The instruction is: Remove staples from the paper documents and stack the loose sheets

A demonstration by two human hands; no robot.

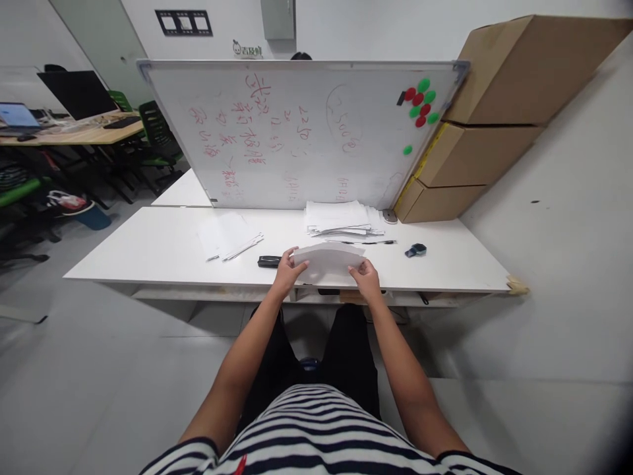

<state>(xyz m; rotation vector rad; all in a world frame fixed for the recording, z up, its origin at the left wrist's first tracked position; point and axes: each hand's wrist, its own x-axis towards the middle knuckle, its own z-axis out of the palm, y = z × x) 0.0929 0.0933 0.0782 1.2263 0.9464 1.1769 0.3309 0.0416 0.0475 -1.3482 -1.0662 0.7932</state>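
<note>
Between both hands a few sheets of white paper (329, 262), perhaps only one, are held up over the front edge of the desk, the upper edge bowed. My left hand (288, 269) is closed on the left side, thumb on the near face. My right hand (364, 274) grips the right side the same way. Just left of my left hand lies a black stapler (268, 262). Behind the held paper is a thick, uneven stack of paper (341, 216). Farther left, a smaller spread of papers (230, 234) lies on the desk.
A whiteboard (237, 132) with red writing stands along the desk's (163, 247) back. Cardboard boxes (475, 152) are piled at the right. A dark wristwatch (416, 250) and a thin pen-like item (380, 242) lie on the right half. An open shelf runs below the desktop.
</note>
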